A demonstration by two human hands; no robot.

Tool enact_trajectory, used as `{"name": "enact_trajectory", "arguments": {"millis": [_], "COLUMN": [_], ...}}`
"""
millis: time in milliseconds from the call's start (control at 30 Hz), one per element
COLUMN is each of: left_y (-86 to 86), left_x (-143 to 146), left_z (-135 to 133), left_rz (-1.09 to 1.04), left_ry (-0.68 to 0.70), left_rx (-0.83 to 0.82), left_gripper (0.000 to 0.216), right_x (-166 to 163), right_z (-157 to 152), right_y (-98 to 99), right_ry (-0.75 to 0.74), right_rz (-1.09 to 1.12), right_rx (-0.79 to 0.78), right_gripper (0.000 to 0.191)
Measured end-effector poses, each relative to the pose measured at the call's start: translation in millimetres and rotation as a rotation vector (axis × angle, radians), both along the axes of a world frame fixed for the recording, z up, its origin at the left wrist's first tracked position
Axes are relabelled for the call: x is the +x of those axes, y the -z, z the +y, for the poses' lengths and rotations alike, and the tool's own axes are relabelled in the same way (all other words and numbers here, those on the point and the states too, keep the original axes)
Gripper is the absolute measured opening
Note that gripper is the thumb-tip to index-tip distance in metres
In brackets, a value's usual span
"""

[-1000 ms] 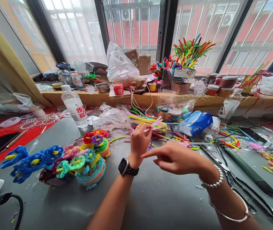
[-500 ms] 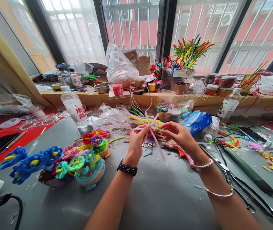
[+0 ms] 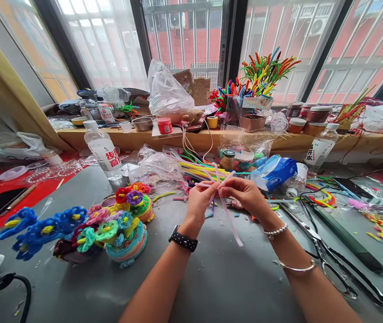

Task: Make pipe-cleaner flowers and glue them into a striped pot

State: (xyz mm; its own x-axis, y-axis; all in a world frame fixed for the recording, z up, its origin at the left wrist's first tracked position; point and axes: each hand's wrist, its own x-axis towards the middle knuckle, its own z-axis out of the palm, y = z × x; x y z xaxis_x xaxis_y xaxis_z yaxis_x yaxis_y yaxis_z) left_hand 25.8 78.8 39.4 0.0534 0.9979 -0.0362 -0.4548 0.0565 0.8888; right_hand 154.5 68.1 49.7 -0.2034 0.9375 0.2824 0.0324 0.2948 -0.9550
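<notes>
My left hand (image 3: 198, 204) and my right hand (image 3: 245, 194) meet above the grey table (image 3: 218, 278), both pinched on a small bunch of pale pink pipe cleaners (image 3: 228, 215). The stems cross between my fingers; short ends fan upward and one long end hangs down toward me. A black watch is on my left wrist, a bead bracelet and a bangle on my right. A loose pile of coloured pipe cleaners (image 3: 198, 169) lies just beyond my hands.
Finished pipe-cleaner flowers and baskets (image 3: 117, 224) sit at left, blue ones (image 3: 40, 226) further left. Large scissors (image 3: 332, 260) and a dark flat bar (image 3: 349, 242) lie at right. A water bottle (image 3: 103, 150), tissue pack (image 3: 274, 171) and plastic bags stand behind. The window ledge holds jars and upright pipe cleaners (image 3: 262, 74).
My right hand rose from near the table, reached the pink stems held in my left, and both hands now pinch them close together. The long end swung downward.
</notes>
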Motion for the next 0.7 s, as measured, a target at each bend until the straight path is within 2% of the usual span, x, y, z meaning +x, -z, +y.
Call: {"name": "enact_trajectory", "arguments": {"millis": [200, 300, 467, 700], "left_y": [1.8, -0.3, -2.1, -1.8], "left_x": [0.4, -1.8, -1.4, 3.1], "left_z": [0.5, 1.3, 0.8, -2.2], "left_rz": [0.003, -0.028, -0.068, -0.066], "left_ry": [-0.008, -0.014, -0.048, -0.042], "left_rx": [0.011, -0.03, -0.022, -0.015], "left_gripper": [0.023, 0.023, 0.025, 0.025], "right_x": [1.3, 0.1, -3.8, -8.1], "right_z": [3.1, 2.5, -0.1, -1.5], "right_y": [5.0, 4.7, 4.6, 7.5], "right_ry": [-0.011, 0.083, 0.255, 0.36], "right_rz": [0.126, 0.117, 0.021, -0.092], "right_rx": [-0.048, -0.019, 0.125, 0.184], "right_gripper": [0.02, 0.022, 0.019, 0.018]}}
